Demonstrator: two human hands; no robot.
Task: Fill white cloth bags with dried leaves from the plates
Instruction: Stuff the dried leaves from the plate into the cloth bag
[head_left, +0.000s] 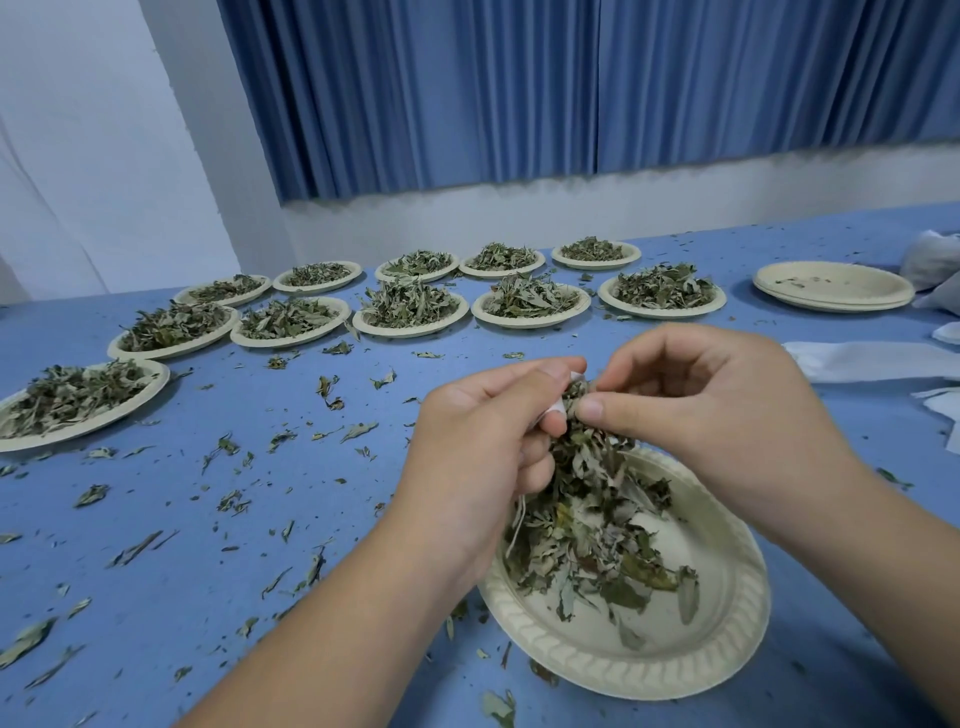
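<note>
Lining blue table (857, 431), leaf plates (410, 333), curtains (467, 93) bkgd

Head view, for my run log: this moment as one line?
step: filling bag | left-hand grip: holds white cloth bag, mostly hidden | right-hand grip: pinches dried leaves at bag mouth | below: plate

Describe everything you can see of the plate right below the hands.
The plate is round, cream-coloured, seemingly moulded paper or foam, with a ribbed embossed rim. It lies on the blue table, nearest the camera. A loose heap of dried leaves covers its far left part; the near right basin is mostly bare. The left hand, gripping a white cloth bag, and the right hand, pinching leaves, are above it; the left wrist hides part of its rim.
</note>
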